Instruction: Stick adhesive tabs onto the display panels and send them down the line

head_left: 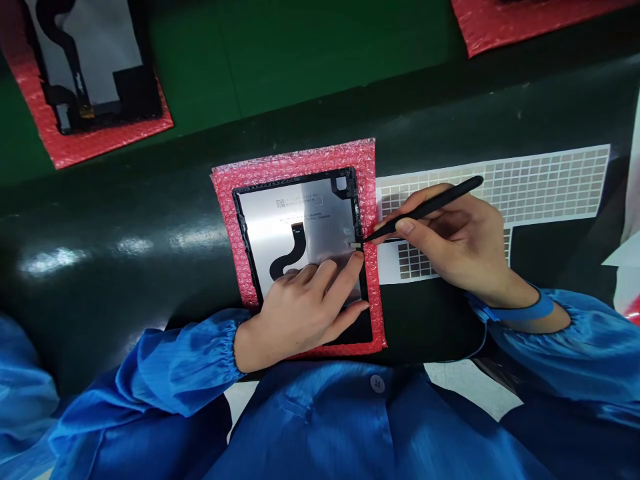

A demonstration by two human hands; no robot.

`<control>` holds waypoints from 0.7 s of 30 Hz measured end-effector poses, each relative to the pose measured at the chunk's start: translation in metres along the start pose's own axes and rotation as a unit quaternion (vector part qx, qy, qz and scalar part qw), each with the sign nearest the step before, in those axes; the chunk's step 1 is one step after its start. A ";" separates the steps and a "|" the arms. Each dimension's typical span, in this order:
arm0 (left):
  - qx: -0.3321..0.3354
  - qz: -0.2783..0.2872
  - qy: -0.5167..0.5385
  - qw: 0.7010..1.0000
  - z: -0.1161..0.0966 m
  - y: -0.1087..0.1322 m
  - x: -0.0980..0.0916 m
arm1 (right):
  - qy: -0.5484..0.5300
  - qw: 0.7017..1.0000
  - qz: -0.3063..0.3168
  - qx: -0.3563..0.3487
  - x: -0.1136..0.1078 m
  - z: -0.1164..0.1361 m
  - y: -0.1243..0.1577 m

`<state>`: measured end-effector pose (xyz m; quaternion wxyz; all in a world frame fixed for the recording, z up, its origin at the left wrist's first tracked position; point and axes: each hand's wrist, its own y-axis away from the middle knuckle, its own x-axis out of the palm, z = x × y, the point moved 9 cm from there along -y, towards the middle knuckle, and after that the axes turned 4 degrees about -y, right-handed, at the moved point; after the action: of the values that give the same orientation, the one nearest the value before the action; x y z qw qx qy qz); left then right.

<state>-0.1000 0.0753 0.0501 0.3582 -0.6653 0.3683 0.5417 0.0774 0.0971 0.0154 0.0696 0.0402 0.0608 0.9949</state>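
Note:
A tablet screen assembly (325,213) with a silver back, black frame and black ribbon cable (290,260) lies on a red bubble-wrap sheet (374,287). My left hand (305,303) rests over its lower part, index finger and thumb stretched toward the right edge of the frame. At that index fingertip is a small pale sticker (356,246). My right hand (450,240) grips slim black tweezers (435,203), slanted down to the left. Their pointed tip is at the frame's right edge, beside the sticker; whether it touches is too small to tell.
White sheets with rows of small grey stickers (550,180) lie to the right, partly under my right hand. Another screen assembly (100,53) sits on red bubble wrap at the upper left. More red wrap (480,33) is at upper right. A blue wrist strap (523,312) with a cord circles my right wrist.

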 end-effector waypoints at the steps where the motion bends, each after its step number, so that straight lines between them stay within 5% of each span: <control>1: -0.001 0.001 0.001 1.000 0.000 0.000 0.000 | 0.000 1.000 -0.002 0.002 -0.001 0.000 0.000; 21: -0.018 0.020 -0.032 0.999 -0.005 -0.003 0.002 | 0.013 1.000 0.002 0.006 0.002 -0.001 0.003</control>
<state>-0.0947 0.0727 0.0491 0.3471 -0.6467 0.3600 0.5760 0.0750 0.0941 0.0146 0.0665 0.0274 0.0671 0.9951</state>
